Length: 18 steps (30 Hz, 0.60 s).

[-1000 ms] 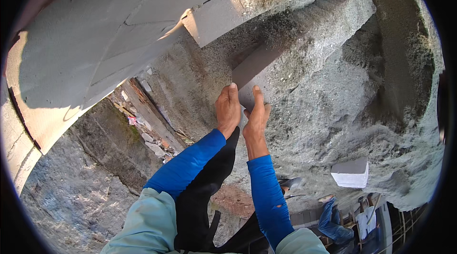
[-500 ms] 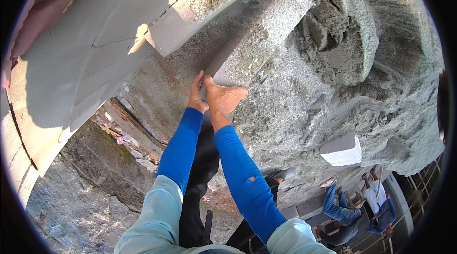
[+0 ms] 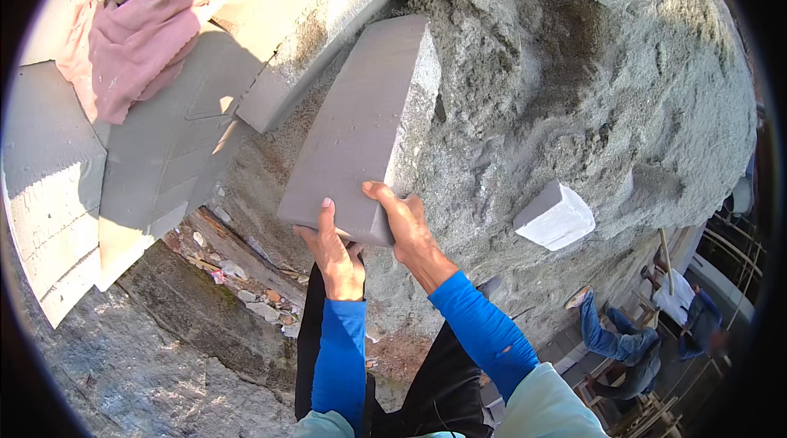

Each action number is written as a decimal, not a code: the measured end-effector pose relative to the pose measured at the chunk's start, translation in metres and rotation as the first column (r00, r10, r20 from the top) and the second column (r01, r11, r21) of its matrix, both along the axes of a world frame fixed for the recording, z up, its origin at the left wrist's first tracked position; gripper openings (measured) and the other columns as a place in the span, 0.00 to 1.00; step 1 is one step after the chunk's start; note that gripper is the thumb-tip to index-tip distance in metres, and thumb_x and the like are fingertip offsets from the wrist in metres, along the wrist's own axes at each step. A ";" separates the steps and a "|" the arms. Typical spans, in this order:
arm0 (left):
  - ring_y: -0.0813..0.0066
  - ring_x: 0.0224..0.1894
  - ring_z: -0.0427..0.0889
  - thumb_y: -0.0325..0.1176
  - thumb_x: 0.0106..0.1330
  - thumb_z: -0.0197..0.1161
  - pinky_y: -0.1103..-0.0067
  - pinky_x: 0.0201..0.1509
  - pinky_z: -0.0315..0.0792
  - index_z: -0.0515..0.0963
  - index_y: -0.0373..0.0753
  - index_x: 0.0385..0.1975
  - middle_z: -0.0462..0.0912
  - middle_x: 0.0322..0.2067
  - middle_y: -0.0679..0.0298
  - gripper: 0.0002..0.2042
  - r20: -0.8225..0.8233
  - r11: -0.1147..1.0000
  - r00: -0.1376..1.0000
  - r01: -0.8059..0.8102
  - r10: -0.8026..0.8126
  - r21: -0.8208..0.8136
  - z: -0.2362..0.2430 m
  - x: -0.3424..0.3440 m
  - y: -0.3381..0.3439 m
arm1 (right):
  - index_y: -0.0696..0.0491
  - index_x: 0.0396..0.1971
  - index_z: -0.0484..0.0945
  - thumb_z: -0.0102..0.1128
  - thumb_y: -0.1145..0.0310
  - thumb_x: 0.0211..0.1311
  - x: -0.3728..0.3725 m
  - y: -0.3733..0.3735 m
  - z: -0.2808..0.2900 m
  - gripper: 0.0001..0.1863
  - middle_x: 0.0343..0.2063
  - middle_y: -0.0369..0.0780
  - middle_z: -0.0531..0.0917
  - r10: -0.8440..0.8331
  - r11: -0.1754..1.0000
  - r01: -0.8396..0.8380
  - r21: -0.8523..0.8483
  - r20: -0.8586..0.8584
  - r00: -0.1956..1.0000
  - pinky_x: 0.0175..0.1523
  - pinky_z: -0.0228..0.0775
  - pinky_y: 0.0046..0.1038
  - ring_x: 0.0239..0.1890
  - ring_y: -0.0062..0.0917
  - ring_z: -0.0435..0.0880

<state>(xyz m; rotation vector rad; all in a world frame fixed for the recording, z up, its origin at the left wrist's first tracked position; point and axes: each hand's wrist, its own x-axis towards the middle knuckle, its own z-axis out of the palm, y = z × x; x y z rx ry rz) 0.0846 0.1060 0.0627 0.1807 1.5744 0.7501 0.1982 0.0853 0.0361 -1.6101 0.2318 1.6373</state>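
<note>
A long grey concrete block (image 3: pixel 348 130) lies aslant in front of me with its broad smooth face up. Its right side is speckled with sandy grit. My left hand (image 3: pixel 334 262) grips the near end, thumb on the upper face and the other fingers partly hidden beneath. At the near right corner my right hand (image 3: pixel 414 233) is closed on the same block, its thumb on top. Close by on the left, another grey block (image 3: pixel 316 48) lies with a gritty upper side. The far end of the held block reaches toward a mound of grey sand (image 3: pixel 508 134).
Grey blocks (image 3: pixel 53 184) are stacked at left, with a pink cloth (image 3: pixel 147 44) over them. A small white-faced block (image 3: pixel 557 216) sits on the sand. Rubble (image 3: pixel 254 294) lies below the stack. People (image 3: pixel 631 331) are at lower right, near wooden poles.
The held block has turned so its broad face shows, where its gritty side showed before. My hands, close together earlier, are now farther apart on its near end. The view has shifted.
</note>
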 end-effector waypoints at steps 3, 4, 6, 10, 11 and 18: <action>0.54 0.64 0.69 0.45 0.70 0.64 0.55 0.59 0.72 0.42 0.36 0.73 0.61 0.63 0.42 0.42 -0.367 0.894 0.921 0.267 -0.127 0.361 0.078 0.037 -0.011 | 0.56 0.67 0.68 0.66 0.40 0.54 0.028 -0.004 0.061 0.47 0.60 0.50 0.76 -0.213 0.969 0.238 0.061 -0.268 0.939 0.64 0.69 0.46 0.61 0.42 0.76; 0.57 0.62 0.69 0.46 0.71 0.62 0.57 0.58 0.73 0.44 0.36 0.71 0.62 0.61 0.44 0.40 -0.405 0.885 0.900 0.312 -0.159 0.345 0.087 0.041 -0.014 | 0.52 0.68 0.68 0.63 0.36 0.53 0.043 -0.007 0.069 0.47 0.61 0.49 0.75 -0.234 0.961 0.268 0.063 -0.320 0.918 0.64 0.67 0.51 0.63 0.42 0.74; 0.62 0.57 0.70 0.49 0.74 0.57 0.61 0.54 0.73 0.47 0.36 0.69 0.63 0.56 0.47 0.35 -0.477 0.863 0.852 0.395 -0.215 0.316 0.101 0.049 -0.012 | 0.52 0.69 0.66 0.61 0.34 0.53 0.068 -0.014 0.067 0.50 0.64 0.50 0.73 -0.305 0.931 0.358 0.066 -0.393 0.867 0.66 0.65 0.54 0.65 0.42 0.73; 0.72 0.49 0.71 0.63 0.72 0.53 0.73 0.47 0.74 0.59 0.32 0.59 0.65 0.47 0.57 0.36 -0.278 0.921 0.943 0.262 -0.181 0.288 0.058 0.006 0.045 | 0.52 0.69 0.65 0.63 0.33 0.51 0.093 -0.018 0.068 0.51 0.65 0.51 0.71 -0.273 0.946 0.318 0.065 -0.369 0.888 0.65 0.65 0.57 0.64 0.45 0.73; 0.73 0.49 0.74 0.65 0.70 0.56 0.74 0.47 0.75 0.63 0.32 0.59 0.69 0.47 0.56 0.38 -0.159 0.957 0.965 0.233 -0.206 0.174 0.049 -0.001 0.073 | 0.52 0.69 0.65 0.63 0.33 0.51 0.089 -0.018 0.071 0.51 0.65 0.51 0.71 -0.272 0.953 0.301 0.029 -0.355 0.895 0.65 0.64 0.58 0.65 0.45 0.72; 0.70 0.44 0.84 0.54 0.64 0.67 0.75 0.48 0.78 0.76 0.34 0.57 0.83 0.46 0.56 0.31 0.157 0.598 0.600 0.799 -0.784 -0.062 -0.001 -0.018 0.132 | 0.55 0.70 0.63 0.65 0.38 0.52 0.026 -0.050 0.032 0.51 0.66 0.51 0.69 -0.235 0.968 0.251 -0.012 -0.395 0.888 0.66 0.62 0.54 0.67 0.46 0.69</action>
